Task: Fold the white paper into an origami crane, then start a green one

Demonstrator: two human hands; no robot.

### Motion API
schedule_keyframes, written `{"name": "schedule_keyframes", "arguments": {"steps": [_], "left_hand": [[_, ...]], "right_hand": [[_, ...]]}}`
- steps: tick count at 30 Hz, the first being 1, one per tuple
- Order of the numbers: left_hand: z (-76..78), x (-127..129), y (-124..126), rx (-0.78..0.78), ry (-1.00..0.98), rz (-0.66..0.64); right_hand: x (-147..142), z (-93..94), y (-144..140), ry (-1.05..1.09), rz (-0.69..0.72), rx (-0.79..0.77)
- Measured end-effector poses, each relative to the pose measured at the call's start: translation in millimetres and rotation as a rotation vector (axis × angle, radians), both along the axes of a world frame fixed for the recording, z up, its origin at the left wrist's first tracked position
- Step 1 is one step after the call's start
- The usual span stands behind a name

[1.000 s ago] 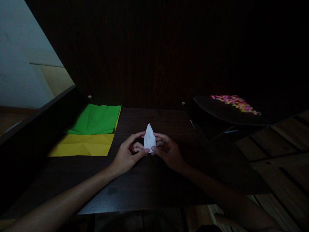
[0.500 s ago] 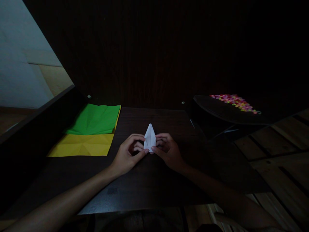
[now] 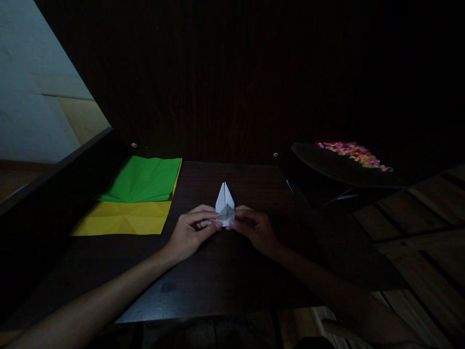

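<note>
Between my two hands stands a small white folded paper (image 3: 224,198), its split point turned away from me. A front flap of it is bent down toward me and shows a greyish triangular face. My left hand (image 3: 194,228) pinches the lower left edge between thumb and fingers. On the other side my right hand (image 3: 257,230) grips the lower right edge the same way. Some fingertips are hidden behind the paper.
Left of my hands, a creased green sheet (image 3: 141,179) lies over a yellow sheet (image 3: 123,218) on the dark table (image 3: 203,276). At the right back is a dark bag-like object (image 3: 319,169) with pink and yellow decorations (image 3: 354,154). A dark panel (image 3: 225,87) rises behind the table.
The paper's upper front layer has folded down toward me, uncovering the two narrow points behind it. My hands stay at its lower edges, with slightly shifted fingers.
</note>
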State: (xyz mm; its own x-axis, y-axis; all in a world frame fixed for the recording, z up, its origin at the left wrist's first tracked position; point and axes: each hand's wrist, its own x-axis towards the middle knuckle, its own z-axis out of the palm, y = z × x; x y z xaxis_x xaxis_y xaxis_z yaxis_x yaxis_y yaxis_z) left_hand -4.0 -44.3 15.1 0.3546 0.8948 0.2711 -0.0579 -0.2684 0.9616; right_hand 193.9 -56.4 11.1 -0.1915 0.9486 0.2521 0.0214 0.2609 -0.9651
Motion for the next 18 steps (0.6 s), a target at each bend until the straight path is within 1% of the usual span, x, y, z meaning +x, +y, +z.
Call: {"name": "schedule_keyframes", "arguments": {"steps": [5, 9, 11, 15, 18], "left_hand": [[4.6, -1.5, 0.7, 0.007, 0.071, -0.015], [3.9, -2.6, 2.0, -0.002, 0.041, -0.024], [2.1, -3.6, 3.0, -0.011, 0.040, -0.017], [-1.2, -5.2, 4.4, -0.045, 0.032, -0.009], [-1.3, -5.4, 4.5, -0.009, 0.049, 0.009]], "right_hand": [[-2.4, 2.0, -0.2, 0.084, 0.022, -0.062], [-0.8, -0.4, -0.1, 0.126, 0.055, -0.093], [1.7, -2.2, 0.5, 0.104, 0.066, -0.076], [6.0, -3.3, 1.9, -0.020, 0.037, 0.007], [6.1, -2.0, 2.2, -0.005, 0.022, 0.001]]}}
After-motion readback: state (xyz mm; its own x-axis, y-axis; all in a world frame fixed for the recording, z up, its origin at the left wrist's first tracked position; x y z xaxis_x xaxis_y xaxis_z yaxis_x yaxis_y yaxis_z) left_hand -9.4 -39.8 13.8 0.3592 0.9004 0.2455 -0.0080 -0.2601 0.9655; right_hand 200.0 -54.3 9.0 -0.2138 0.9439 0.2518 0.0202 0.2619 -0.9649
